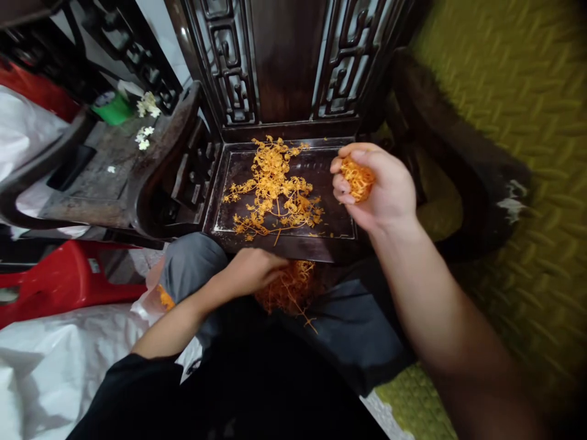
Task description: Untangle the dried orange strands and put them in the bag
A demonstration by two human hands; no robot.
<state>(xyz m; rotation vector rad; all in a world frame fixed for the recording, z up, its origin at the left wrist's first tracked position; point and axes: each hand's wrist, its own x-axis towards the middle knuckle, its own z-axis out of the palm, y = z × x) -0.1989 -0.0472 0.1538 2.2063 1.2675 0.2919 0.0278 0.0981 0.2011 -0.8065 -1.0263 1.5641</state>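
In my right hand (383, 183), raised at the right of the chair seat, the fingers curl round a clump of orange curly strands (358, 178). My left hand (254, 269) is low at the seat's front edge, its fingers closed at a larger bundle of thin orange stems (293, 290) between my legs. The fingertips there are partly hidden, but they appear to grip the stems. On the dark wooden seat (330, 226) lies a spread of orange branching sprigs (275, 183) with curly heads.
A carved wooden side table (107, 183) at the left bears a green tape roll (111, 108), white flowers (144, 137) and a dark flat object (72, 167). Below it are a red plastic stool (77, 275) and a white sack (68, 360). Yellow-green textured matting (550, 214) lies at right.
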